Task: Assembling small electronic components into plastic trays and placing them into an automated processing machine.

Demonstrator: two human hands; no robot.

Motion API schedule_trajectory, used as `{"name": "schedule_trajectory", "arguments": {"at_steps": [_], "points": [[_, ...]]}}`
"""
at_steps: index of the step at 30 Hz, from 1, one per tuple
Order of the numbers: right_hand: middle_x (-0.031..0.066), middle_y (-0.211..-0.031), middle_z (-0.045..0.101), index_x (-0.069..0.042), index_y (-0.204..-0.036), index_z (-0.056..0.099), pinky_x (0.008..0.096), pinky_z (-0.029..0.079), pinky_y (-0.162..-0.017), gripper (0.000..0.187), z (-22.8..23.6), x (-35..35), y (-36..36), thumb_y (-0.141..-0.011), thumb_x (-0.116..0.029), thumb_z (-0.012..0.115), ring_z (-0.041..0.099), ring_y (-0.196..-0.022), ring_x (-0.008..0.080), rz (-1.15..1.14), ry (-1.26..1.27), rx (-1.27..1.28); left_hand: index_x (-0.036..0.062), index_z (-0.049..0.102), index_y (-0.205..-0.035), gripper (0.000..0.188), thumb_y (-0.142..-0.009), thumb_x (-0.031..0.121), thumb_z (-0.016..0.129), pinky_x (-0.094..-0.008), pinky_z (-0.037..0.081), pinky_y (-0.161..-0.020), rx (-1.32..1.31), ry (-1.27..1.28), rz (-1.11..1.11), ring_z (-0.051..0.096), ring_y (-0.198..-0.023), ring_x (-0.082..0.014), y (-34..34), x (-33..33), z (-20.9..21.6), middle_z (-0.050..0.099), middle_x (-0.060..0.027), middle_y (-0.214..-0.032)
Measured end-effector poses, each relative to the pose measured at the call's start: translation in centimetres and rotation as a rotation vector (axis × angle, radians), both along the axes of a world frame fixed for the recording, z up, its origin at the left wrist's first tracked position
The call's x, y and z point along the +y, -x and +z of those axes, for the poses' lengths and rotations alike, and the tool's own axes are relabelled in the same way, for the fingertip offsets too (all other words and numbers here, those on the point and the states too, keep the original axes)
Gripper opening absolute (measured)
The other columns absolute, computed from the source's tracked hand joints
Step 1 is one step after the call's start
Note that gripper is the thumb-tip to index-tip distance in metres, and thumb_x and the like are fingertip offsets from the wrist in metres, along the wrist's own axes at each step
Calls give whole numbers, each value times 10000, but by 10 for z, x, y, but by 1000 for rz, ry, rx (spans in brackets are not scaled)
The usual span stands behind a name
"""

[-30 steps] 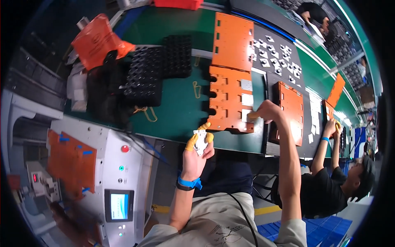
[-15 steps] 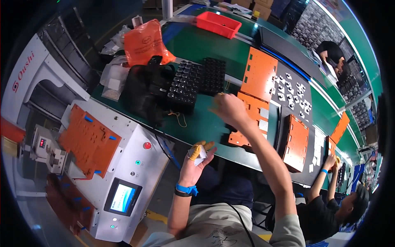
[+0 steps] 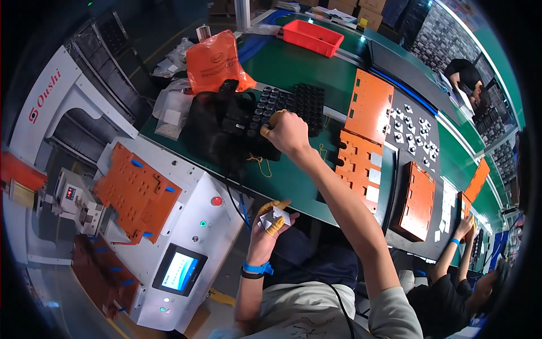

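My left hand (image 3: 266,227), with yellow finger cots, is closed round a few small white square plates (image 3: 278,217) in front of the bench edge. Over at the black tray of round black parts (image 3: 270,100), my right hand (image 3: 289,134) has its fingers pinched together at the tray's near side. Whether a part is between those fingertips is hidden. To the right of that hand lies an orange fixture plate (image 3: 353,160) with notches and several white squares on it. Its orange upper plate (image 3: 368,107) lies beyond it.
A second black tray (image 3: 309,101) adjoins the first. A black bag (image 3: 217,121), an orange plastic bag (image 3: 217,63) and a red bin (image 3: 312,37) stand around. Right are a closed orange fixture (image 3: 416,203), white pieces with black parts (image 3: 415,130) and a co-worker's hands (image 3: 466,227). A machine (image 3: 192,226) stands left.
My right hand has moved left from beside the orange fixture to the black tray. My left hand still holds the white plates, its fingers slightly shifted. The whole view has swung a little.
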State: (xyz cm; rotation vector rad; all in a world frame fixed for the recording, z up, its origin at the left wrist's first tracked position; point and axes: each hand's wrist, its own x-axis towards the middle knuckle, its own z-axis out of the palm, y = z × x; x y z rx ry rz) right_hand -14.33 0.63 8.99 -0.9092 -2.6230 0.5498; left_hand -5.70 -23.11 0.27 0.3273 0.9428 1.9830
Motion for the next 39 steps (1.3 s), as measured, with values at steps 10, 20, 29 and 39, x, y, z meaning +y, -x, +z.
{"name": "schedule_trajectory", "arguments": {"at_steps": [10,20,29,39], "points": [[12,-775,595,-46,-878,637,246,414,-587,168,35,-69,-158,-770,-138,727,513,-665,83,275,578,369,32,483,-1448,738,-845,302,812,-259,506,-610,-121,-189,-3,630,-820,-137,-5,12,6,651,-95,-1195],[-26,-726,529,-7,-1025,713,233,390,-587,237,20,-80,-229,-812,-92,775,456,-628,53,142,790,431,-1,612,-1321,648,-733,40,882,-249,548,-732,850,32,370,654,-858,-110,-29,35,38,662,-151,-1319],[-53,-716,540,8,-1082,688,212,414,-601,268,-2,-80,-252,-861,-102,793,477,-628,27,81,949,603,9,664,-1234,541,-747,109,878,-259,527,-648,1290,83,463,627,-699,-158,-45,44,44,703,-129,-1253],[-2,-853,590,-6,-915,658,246,472,-662,224,15,-74,-276,-832,-119,833,544,-726,77,120,902,532,-6,647,-1200,546,-743,146,906,-401,576,-912,1252,63,370,712,-1061,-320,-61,37,43,702,-204,-1208]]}}
